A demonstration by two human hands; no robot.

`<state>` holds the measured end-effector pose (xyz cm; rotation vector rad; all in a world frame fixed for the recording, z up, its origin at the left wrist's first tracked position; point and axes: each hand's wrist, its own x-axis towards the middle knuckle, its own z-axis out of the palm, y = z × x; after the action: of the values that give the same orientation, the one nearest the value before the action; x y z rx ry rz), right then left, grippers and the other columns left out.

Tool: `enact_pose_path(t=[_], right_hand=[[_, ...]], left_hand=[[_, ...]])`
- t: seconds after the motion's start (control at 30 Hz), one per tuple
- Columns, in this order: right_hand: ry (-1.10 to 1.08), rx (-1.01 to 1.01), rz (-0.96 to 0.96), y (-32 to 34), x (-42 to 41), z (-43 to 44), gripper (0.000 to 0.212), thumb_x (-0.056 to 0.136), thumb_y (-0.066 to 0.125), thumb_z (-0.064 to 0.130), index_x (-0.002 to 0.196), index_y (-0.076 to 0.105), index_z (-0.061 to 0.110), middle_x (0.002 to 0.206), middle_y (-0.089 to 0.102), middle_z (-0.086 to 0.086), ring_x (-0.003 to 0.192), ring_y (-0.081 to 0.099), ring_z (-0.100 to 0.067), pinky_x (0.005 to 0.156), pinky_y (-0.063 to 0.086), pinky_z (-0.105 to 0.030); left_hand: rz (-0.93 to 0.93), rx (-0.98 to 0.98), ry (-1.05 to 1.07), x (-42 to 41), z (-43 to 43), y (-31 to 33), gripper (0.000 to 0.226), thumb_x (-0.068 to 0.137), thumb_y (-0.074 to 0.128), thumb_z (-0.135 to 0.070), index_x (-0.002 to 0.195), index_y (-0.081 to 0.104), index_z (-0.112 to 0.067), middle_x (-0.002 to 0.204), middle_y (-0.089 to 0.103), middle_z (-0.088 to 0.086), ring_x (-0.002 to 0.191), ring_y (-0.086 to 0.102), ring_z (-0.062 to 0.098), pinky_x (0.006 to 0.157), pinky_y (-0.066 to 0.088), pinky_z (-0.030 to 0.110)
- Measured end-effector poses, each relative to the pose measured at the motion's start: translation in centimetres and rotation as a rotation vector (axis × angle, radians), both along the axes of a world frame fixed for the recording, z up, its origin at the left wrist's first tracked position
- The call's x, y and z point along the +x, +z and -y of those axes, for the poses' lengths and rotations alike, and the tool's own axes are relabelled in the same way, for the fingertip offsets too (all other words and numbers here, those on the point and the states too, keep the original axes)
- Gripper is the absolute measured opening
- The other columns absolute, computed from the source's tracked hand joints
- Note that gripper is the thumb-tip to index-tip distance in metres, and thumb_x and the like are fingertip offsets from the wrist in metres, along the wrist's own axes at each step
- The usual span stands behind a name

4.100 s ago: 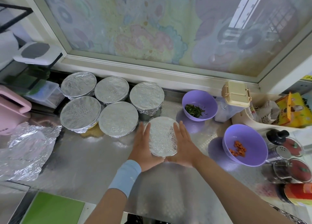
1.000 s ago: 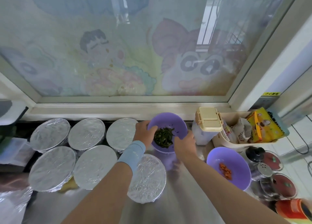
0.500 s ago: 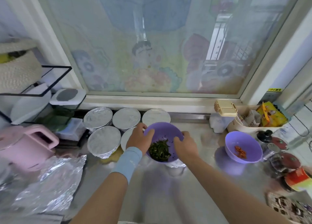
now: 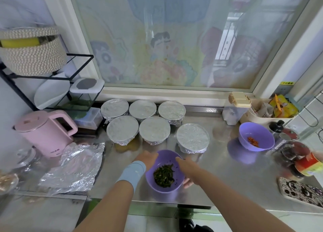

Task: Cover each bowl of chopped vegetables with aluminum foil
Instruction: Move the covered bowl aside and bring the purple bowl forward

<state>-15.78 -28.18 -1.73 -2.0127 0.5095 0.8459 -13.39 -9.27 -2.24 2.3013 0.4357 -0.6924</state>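
A purple bowl (image 4: pixel 158 186) of chopped dark greens sits near the front edge of the steel counter (image 4: pixel 218 176). My left hand (image 4: pixel 146 159) grips its left rim and my right hand (image 4: pixel 187 168) grips its right rim. Several foil-covered bowls stand behind it, the nearest foil-covered bowl (image 4: pixel 192 137) just to the right. A second purple bowl (image 4: pixel 256 136) with chopped orange pieces stands uncovered at the right. A crumpled sheet of aluminum foil (image 4: pixel 75 167) lies on the counter to the left.
A pink kettle (image 4: pixel 43 132) stands at the left beside a black wire rack (image 4: pixel 52 81). Jars and a red-labelled bottle (image 4: pixel 307 163) crowd the right edge, with a patterned phone (image 4: pixel 300 191) in front. A lidded container (image 4: pixel 236 109) stands by the window sill.
Both hands lifted the purple bowl of greens from the back by the window and brought it toward me to the counter's front edge.
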Motion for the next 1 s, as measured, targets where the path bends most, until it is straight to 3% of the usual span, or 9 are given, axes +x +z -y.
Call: enact_pose_path(t=[0.1, 0.2, 0.33, 0.43, 0.57, 0.73, 0.8, 0.9, 1.0], right_hand=[[0.021, 0.009, -0.011, -0.4, 0.3, 0.2, 0.049, 0.099, 0.037, 0.050, 0.124, 0.052, 0.012, 0.104, 0.064, -0.015, 0.078, 0.067, -0.031, 0.063, 0.061, -0.047], [0.055, 0.006, -0.024, -0.5, 1.0, 0.6, 0.052, 0.099, 0.034, 0.052, 0.131, 0.047, 0.013, 0.114, 0.059, -0.014, 0.090, 0.066, -0.032, 0.063, 0.060, -0.051], [0.114, -0.018, -0.055, 0.2, 2.4, 1.9, 0.052, 0.098, 0.036, 0.053, 0.134, 0.046, 0.016, 0.130, 0.055, -0.010, 0.094, 0.065, -0.029, 0.055, 0.058, -0.041], [0.059, -0.138, 0.076, 1.0, 4.8, 3.9, 0.037, 0.095, 0.041, 0.033, 0.110, 0.058, 0.003, 0.104, 0.069, -0.014, 0.079, 0.072, -0.032, 0.060, 0.057, -0.034], [-0.081, -0.294, 0.286, 0.8, 8.9, 7.6, 0.018, 0.083, 0.043, 0.026, 0.091, 0.055, 0.016, 0.094, 0.059, -0.010, 0.078, 0.057, -0.028, 0.075, 0.048, -0.032], [-0.209, -0.296, 0.191, -1.3, 11.8, 10.4, 0.051, 0.089, 0.046, 0.023, 0.138, 0.040, 0.011, 0.136, 0.041, -0.016, 0.117, 0.049, -0.037, 0.100, 0.045, -0.043], [-0.316, -0.155, 0.098, -2.3, 12.4, 10.9, 0.055, 0.080, 0.051, 0.025, 0.132, 0.040, 0.011, 0.128, 0.050, -0.016, 0.101, 0.054, -0.036, 0.087, 0.054, -0.049], [-0.401, 0.022, 0.054, -3.9, 13.2, 11.6, 0.052, 0.073, 0.051, 0.026, 0.122, 0.047, 0.010, 0.110, 0.058, -0.015, 0.077, 0.054, -0.029, 0.056, 0.053, -0.034], [-0.407, -0.005, 0.113, -4.9, 14.3, 12.3, 0.057, 0.062, 0.046, 0.029, 0.116, 0.055, 0.011, 0.101, 0.060, -0.012, 0.078, 0.056, -0.029, 0.058, 0.050, -0.034]], left_hand=[[-0.010, 0.022, -0.031, 0.1, 0.0, -1.0, 0.032, 0.090, 0.045, -0.043, 0.076, 0.057, -0.016, 0.072, 0.056, 0.005, 0.067, 0.053, 0.024, 0.067, 0.040, 0.030], [-0.028, 0.036, -0.065, 0.8, 0.0, -1.6, 0.043, 0.090, 0.044, -0.043, 0.105, 0.064, -0.009, 0.093, 0.065, 0.014, 0.087, 0.065, 0.030, 0.070, 0.040, 0.032], [0.049, 0.074, -0.099, 2.3, 1.0, -0.9, 0.047, 0.091, 0.044, -0.045, 0.123, 0.057, -0.013, 0.123, 0.060, 0.007, 0.110, 0.059, 0.031, 0.089, 0.044, 0.033], [0.160, -0.008, -0.102, 4.1, 3.3, 0.5, 0.034, 0.090, 0.043, -0.036, 0.108, 0.060, -0.012, 0.108, 0.065, 0.010, 0.088, 0.062, 0.027, 0.085, 0.051, 0.037], [0.180, -0.073, -0.106, 7.0, 7.1, 1.5, 0.041, 0.094, 0.044, -0.030, 0.127, 0.055, -0.009, 0.123, 0.057, 0.015, 0.103, 0.060, 0.032, 0.091, 0.050, 0.042], [0.070, -0.099, -0.071, 10.0, 10.5, 0.6, 0.048, 0.093, 0.048, -0.036, 0.133, 0.047, -0.009, 0.132, 0.050, 0.014, 0.111, 0.054, 0.032, 0.085, 0.042, 0.035], [0.028, -0.125, -0.027, 10.7, 11.4, 0.0, 0.046, 0.093, 0.050, -0.032, 0.132, 0.046, -0.009, 0.131, 0.052, 0.012, 0.111, 0.053, 0.030, 0.084, 0.040, 0.032], [0.004, -0.223, 0.097, 11.8, 12.3, -0.9, 0.039, 0.087, 0.054, -0.029, 0.122, 0.055, -0.011, 0.119, 0.062, 0.010, 0.099, 0.060, 0.029, 0.087, 0.052, 0.038], [-0.002, -0.230, 0.126, 13.0, 13.4, -1.6, 0.028, 0.087, 0.054, -0.029, 0.110, 0.056, -0.012, 0.102, 0.061, 0.007, 0.094, 0.061, 0.028, 0.085, 0.055, 0.039]])
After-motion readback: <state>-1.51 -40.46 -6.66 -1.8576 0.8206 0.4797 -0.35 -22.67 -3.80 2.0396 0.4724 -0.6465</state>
